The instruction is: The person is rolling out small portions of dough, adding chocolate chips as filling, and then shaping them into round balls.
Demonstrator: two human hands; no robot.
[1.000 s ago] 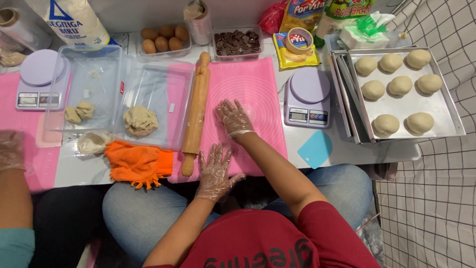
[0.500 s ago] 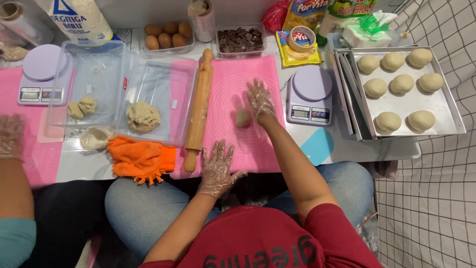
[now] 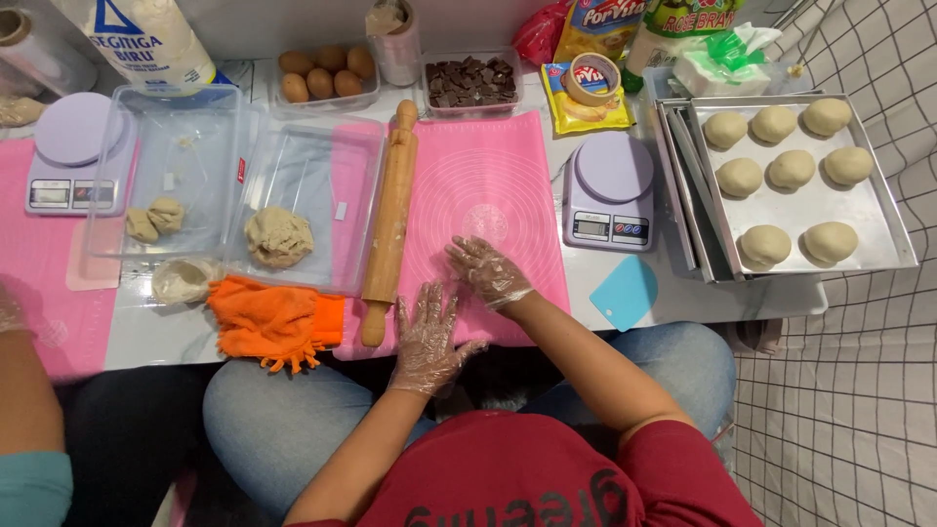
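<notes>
My right hand point(image 3: 488, 268), in a thin clear glove, lies cupped palm down on the pink silicone mat point(image 3: 488, 166). It covers the small dough ball, which is hidden beneath it. My left hand point(image 3: 429, 337), also gloved, rests flat with fingers spread at the mat's near edge and holds nothing. A wooden rolling pin point(image 3: 390, 220) lies along the mat's left side, just left of both hands.
Two clear tubs hold dough lumps point(image 3: 278, 236). An orange cloth point(image 3: 268, 322) lies at the table's front. A lilac scale point(image 3: 610, 190), a blue scraper point(image 3: 625, 291) and a metal tray point(image 3: 878, 229) of several dough balls sit to the right. Another person's arm point(image 3: 20, 390) is at far left.
My right hand pushed away across the mat, showing the dough ball beside it, then drew back toward me over the ball. My left hand stayed at the mat's near edge.
</notes>
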